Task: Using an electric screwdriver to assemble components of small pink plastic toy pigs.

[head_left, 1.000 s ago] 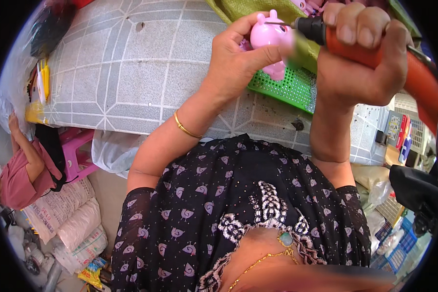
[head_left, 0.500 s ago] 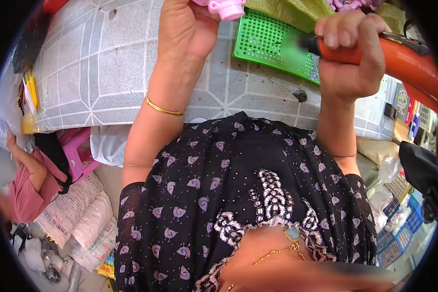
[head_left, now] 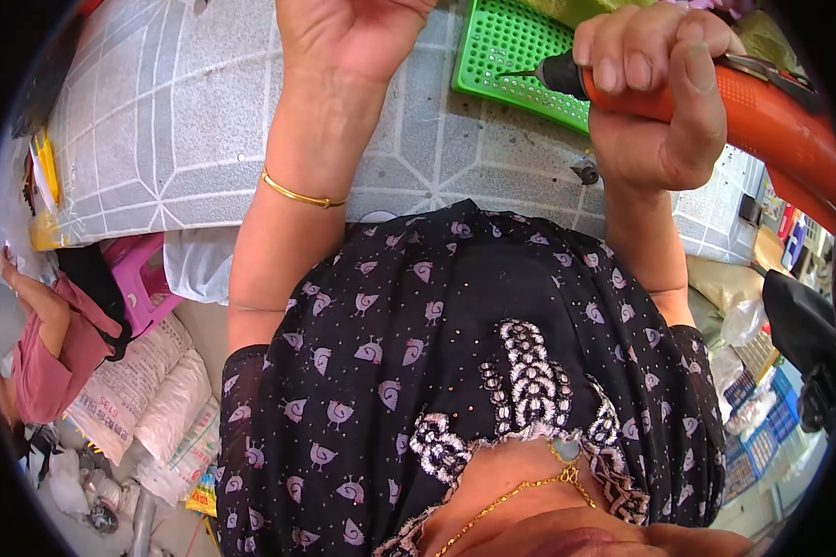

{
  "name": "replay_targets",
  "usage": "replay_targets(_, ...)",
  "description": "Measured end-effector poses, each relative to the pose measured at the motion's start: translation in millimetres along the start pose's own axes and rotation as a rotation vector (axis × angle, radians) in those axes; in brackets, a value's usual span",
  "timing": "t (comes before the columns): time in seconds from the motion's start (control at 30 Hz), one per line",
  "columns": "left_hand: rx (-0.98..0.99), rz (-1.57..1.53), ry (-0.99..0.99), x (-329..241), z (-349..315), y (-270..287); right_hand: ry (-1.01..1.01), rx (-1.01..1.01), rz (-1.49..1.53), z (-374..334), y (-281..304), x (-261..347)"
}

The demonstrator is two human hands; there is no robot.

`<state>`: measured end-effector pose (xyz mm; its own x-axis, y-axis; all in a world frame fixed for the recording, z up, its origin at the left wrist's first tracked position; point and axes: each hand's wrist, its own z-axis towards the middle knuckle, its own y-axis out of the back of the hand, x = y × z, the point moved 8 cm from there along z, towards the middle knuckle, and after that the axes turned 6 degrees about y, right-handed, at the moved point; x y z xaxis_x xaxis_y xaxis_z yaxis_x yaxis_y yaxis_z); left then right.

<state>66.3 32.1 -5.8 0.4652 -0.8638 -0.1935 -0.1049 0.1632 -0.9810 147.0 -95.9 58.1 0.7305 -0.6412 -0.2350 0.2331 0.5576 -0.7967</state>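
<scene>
An orange power screwdriver (head_left: 780, 125) is wrapped in the closed fingers of my right hand (head_left: 659, 102). Its thin bit points left, over a green tray (head_left: 470, 67) full of small holes, where tiny shiny screws (head_left: 567, 97) sit. Whether the bit's tip touches the tray or a screw, I cannot tell. At the upper edge, left of the tray, is my left hand (head_left: 348, 35), palm partly showing. Its fingers are cut off by the picture's edge, so what it holds is hidden.
A grey tile-patterned cloth covers the table (head_left: 204, 121). A small dark bit (head_left: 585, 172) lies near its front edge. Down left are a pink stool (head_left: 139, 283), white sacks (head_left: 130, 390) and a person in a pink sleeve (head_left: 60, 362). Blue crates (head_left: 766, 436) stand at right.
The screwdriver's bit, blurred before, now shows sharply, farther left over the tray. My left hand has moved up, and the pink plastic piece it held is out of the picture.
</scene>
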Motion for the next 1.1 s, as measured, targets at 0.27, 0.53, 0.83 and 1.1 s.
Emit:
replay_targets(0.27, 0.008, -0.001, 0.044, 2.4, -0.8, -3.7, -0.017, -0.045, 0.01, -3.8, 2.8, -7.5)
replay_targets(0.53, 0.024, -0.03, 0.068, 2.9, 0.0, 0.3, -0.026, -0.092, 0.014, -7.1, 4.0, -12.0)
replay_targets(0.83, -0.033, -0.048, 0.065, 3.1, -0.3, 2.3, -0.122, 0.05, -0.447, -1.0, -8.8, -0.7)
replay_targets(1.1, -0.084, 0.063, -0.001, 4.3, 0.6, 2.4, -0.355, 0.269, -1.11, 24.6, -44.5, 27.5)
